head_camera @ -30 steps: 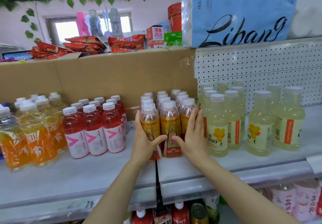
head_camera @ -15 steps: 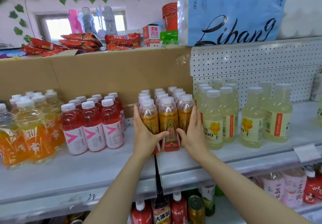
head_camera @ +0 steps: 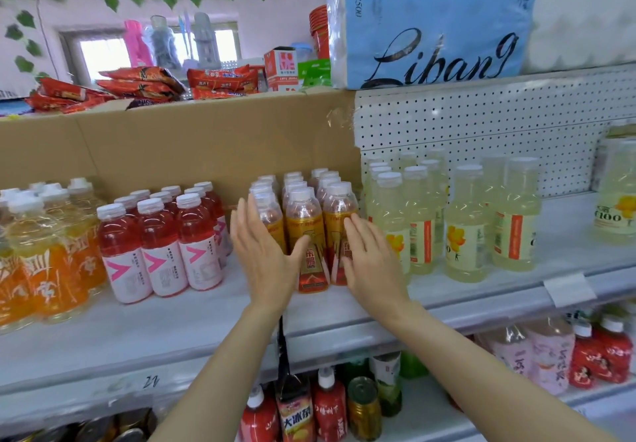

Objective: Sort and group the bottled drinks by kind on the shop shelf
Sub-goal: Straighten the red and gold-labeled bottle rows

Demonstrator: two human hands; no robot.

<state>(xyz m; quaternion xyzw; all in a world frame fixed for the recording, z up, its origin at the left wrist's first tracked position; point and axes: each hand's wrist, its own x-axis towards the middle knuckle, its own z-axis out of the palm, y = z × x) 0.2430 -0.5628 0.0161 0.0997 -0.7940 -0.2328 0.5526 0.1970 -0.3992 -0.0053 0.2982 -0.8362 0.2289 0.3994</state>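
Shop shelf (head_camera: 192, 324) is crammed with drinks. Both hands flat and open, left hand (head_camera: 265, 255) and right hand (head_camera: 373, 262) bracketing the amber-labelled bottles (head_camera: 306, 235) mid-shelf, holding nothing. Full plastic bottles are probably heavy-ish, slick and tippy, so I'd press low on the bodies, not the caps.

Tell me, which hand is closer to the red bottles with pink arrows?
Left. The left hand sits just right of the red bottles; the right hand is farther right, beyond the gold bottles.
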